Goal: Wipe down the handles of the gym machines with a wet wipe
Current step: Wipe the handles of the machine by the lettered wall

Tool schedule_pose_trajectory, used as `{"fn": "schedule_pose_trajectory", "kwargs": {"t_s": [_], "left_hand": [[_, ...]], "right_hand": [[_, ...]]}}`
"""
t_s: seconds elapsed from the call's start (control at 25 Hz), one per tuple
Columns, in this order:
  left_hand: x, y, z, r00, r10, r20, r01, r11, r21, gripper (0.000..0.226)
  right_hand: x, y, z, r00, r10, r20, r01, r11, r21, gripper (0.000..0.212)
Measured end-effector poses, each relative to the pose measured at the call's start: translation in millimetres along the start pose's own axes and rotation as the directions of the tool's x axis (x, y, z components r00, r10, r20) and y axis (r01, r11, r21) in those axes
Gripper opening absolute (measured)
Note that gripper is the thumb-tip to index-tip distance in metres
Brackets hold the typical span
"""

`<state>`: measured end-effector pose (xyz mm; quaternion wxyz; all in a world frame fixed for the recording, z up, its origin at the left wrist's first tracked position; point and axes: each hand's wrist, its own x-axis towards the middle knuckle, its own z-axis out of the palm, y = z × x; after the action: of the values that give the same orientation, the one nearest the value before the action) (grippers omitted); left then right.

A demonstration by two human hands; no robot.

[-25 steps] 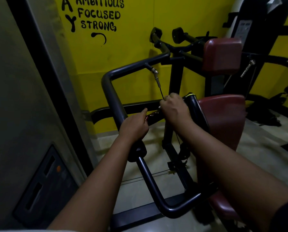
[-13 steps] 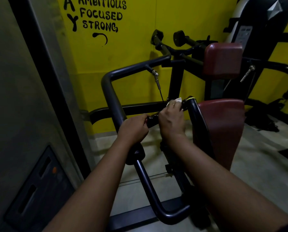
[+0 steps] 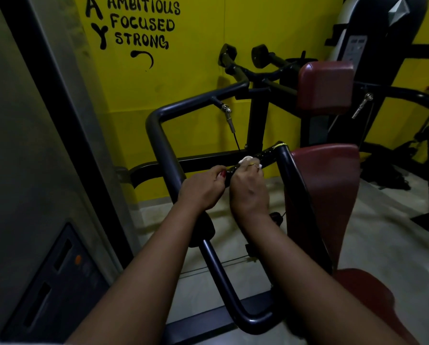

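A black handle (image 3: 270, 155) runs across between two black tubes of the gym machine, with a yellow band at its right end. My right hand (image 3: 248, 188) is wrapped over the handle and pinches a white wet wipe (image 3: 245, 159), which shows above my fingers. My left hand (image 3: 201, 190) grips the left end of the handle where it meets the bent black tube (image 3: 163, 150); its thumb lies along the bar. The part of the handle under both hands is hidden.
Dark red pads: a back rest (image 3: 325, 88), a chest pad (image 3: 333, 190) and a seat (image 3: 368, 295) at right. A grey cabinet (image 3: 34, 170) stands close at left. Yellow wall (image 3: 196, 70) with lettering behind. Another machine (image 3: 372, 46) at far right. Pale tiled floor below.
My right hand has slid left along the handle toward my left hand, and the white wipe now shows above its fingers. My left hand has kept its grip.
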<state>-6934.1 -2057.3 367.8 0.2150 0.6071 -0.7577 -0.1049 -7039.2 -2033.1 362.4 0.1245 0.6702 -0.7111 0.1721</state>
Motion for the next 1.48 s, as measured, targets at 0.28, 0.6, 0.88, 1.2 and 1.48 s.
{"fn": "schedule_pose_trajectory", "kwargs": {"t_s": [0.28,0.6,0.88,1.2,1.48], "left_hand": [[-1,-1,4,0.997,0.012,-0.074,-0.009,0.999,0.04,0.04],[-2,-5,5,0.996,0.032,-0.084,-0.029,0.999,0.033,0.04],[-2,-6,8,0.995,0.045,-0.088,-0.039,0.997,0.072,0.042],[3,-8,15,0.983,0.116,-0.14,-0.114,0.993,0.026,0.04],[1,15,9,0.957,0.086,-0.277,-0.096,0.995,-0.023,0.033]], "right_hand": [[-8,-10,3,0.973,0.232,-0.015,-0.21,0.907,0.365,0.063],[4,-13,17,0.671,0.66,0.338,-0.459,0.012,0.888,0.025],[26,2,24,0.586,0.356,0.728,-0.477,-0.575,0.665,0.031],[-15,1,-3,0.927,0.328,0.18,-0.354,0.612,0.708,0.031],[47,48,-71,0.885,-0.466,0.007,0.461,0.876,0.143,0.022]]}}
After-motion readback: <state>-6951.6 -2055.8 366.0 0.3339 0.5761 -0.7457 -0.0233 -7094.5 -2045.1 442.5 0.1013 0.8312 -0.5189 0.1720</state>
